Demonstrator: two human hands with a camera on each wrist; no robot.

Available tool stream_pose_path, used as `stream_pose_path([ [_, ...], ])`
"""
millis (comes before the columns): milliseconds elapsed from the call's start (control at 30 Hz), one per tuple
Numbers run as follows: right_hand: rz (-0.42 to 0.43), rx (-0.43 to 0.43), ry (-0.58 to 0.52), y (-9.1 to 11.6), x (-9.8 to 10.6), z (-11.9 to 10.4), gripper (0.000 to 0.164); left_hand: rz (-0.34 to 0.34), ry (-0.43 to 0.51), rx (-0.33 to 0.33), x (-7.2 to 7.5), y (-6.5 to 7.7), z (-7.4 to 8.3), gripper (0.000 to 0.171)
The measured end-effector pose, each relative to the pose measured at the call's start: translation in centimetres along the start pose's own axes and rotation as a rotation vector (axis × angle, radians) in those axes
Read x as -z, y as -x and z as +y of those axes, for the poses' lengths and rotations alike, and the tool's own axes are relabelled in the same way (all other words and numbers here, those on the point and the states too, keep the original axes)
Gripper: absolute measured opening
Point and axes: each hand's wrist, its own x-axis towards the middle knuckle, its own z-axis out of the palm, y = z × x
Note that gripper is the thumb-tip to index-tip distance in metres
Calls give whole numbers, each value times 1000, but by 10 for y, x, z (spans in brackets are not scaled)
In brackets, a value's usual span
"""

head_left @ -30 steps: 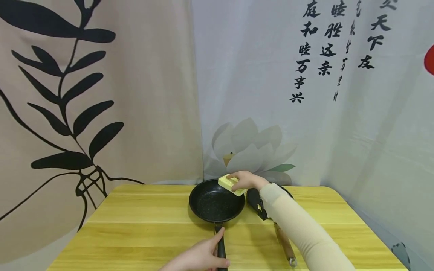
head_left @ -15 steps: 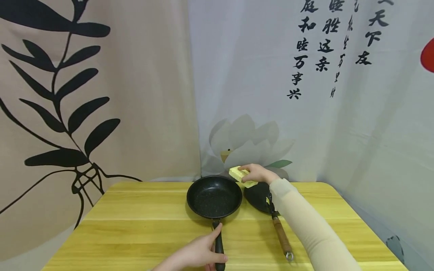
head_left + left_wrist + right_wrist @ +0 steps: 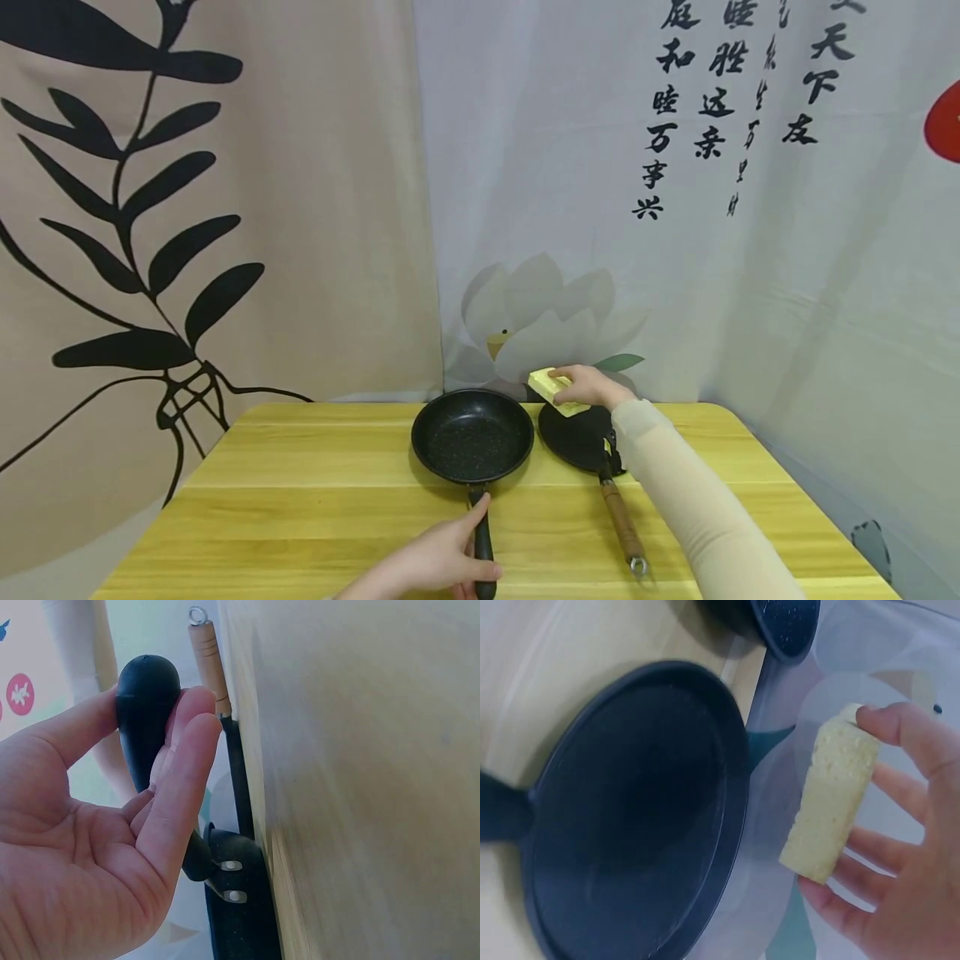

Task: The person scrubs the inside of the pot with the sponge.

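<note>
A deep black frying pan (image 3: pixel 472 437) sits at the back middle of the table. My left hand (image 3: pixel 442 557) holds its black handle (image 3: pixel 142 724) between thumb and fingers. Up and to the right, my right hand (image 3: pixel 594 388) pinches a yellow sponge (image 3: pixel 553 392) by its edges. In the right wrist view the sponge (image 3: pixel 832 799) is a porous block, apart from the flat black griddle pan (image 3: pixel 637 817) beside it. That shallow pan (image 3: pixel 573 437) lies right of the frying pan, its wooden handle (image 3: pixel 622 525) pointing to the front; my right sleeve hides part of its rim.
The wooden table (image 3: pixel 300 500) ends just behind both pans. A cloth backdrop (image 3: pixel 337 208) with printed leaves, a lotus and writing hangs beyond that edge. The two pans stand close side by side.
My right hand has carried the sponge to the right, from over the frying pan's rim to above the griddle pan. My left hand keeps its hold on the handle.
</note>
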Motion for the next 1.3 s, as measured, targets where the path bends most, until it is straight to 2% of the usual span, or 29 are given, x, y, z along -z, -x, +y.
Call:
stream_pose_path([
  [467,93,-62,39,15,11,38,65,8,-14,-11,3,1,0,90],
  [833,106,-98,25,29,17,68,65,13,-35,-6,4,0,-5,90],
  [967,111,-107,21,37,20,75,64,-17,-69,-13,6,-2,-11,94],
  [1100,126,-103,28,45,22,82,64,-24,-61,-15,6,-2,-12,94],
  [1167,130,-109,20,49,23,86,63,-14,-26,-17,5,-1,-10,94],
  [1300,132,-117,30,59,24,95,63,-28,-82,-10,6,-3,-12,96],
])
